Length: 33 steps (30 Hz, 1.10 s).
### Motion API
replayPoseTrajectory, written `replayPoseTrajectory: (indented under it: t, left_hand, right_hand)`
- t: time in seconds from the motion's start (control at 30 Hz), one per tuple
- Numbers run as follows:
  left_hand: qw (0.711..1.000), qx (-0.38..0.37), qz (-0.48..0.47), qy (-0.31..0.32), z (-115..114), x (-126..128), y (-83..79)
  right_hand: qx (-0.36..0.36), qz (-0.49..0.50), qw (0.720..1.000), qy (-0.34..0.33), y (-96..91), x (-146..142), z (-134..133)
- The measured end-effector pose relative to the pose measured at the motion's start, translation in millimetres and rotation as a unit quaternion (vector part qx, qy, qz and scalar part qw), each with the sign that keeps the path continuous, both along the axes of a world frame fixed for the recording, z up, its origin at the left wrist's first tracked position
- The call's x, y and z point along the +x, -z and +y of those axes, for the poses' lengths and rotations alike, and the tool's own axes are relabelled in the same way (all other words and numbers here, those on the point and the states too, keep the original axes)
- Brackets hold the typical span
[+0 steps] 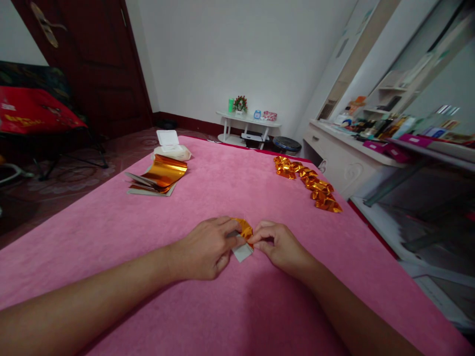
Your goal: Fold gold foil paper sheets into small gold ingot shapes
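Both my hands rest on the pink cloth [237, 306] near its middle and pinch one small piece of gold foil paper [243, 237], whose white underside shows at its lower corner. My left hand [206, 247] grips it from the left with curled fingers. My right hand [276, 244] pinches its right edge with thumb and forefinger. A stack of flat gold foil sheets [161, 175] lies at the far left. A row of several folded gold foil pieces [309, 184] runs along the far right edge.
A white wipes packet [171, 147] with its lid up sits behind the foil stack. A dark door [92, 64] and a red-cushioned chair [29, 116] stand at left. A small white table [247, 123] is by the far wall, a cluttered dresser [356, 148] at right.
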<state>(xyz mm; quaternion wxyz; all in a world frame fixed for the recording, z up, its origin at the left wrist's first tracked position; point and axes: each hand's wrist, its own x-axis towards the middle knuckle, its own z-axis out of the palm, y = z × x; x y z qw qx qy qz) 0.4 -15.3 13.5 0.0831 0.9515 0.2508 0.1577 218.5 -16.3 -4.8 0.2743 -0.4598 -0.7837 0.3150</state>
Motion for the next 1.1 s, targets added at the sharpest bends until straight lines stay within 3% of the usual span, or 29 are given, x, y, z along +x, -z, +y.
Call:
replayPoseTrajectory:
  t: [0.37, 0.6, 1.1]
  left_hand:
    - [0.999, 0.016, -0.018, 0.029, 3.6, -0.9, -4.7]
    - [0.999, 0.034, 0.007, 0.026, 6.1, -0.3, 3.2]
    - [0.997, 0.033, -0.063, 0.01, 2.2, 7.9, 10.8]
  right_hand:
    - [0.008, -0.023, 1.0, 0.016, 2.4, -3.1, 1.9]
    - [-0.012, -0.021, 0.999, 0.046, 0.6, -5.2, 2.3]
    - [-0.001, -0.012, 0.999, 0.044, 5.7, -4.2, 4.0]
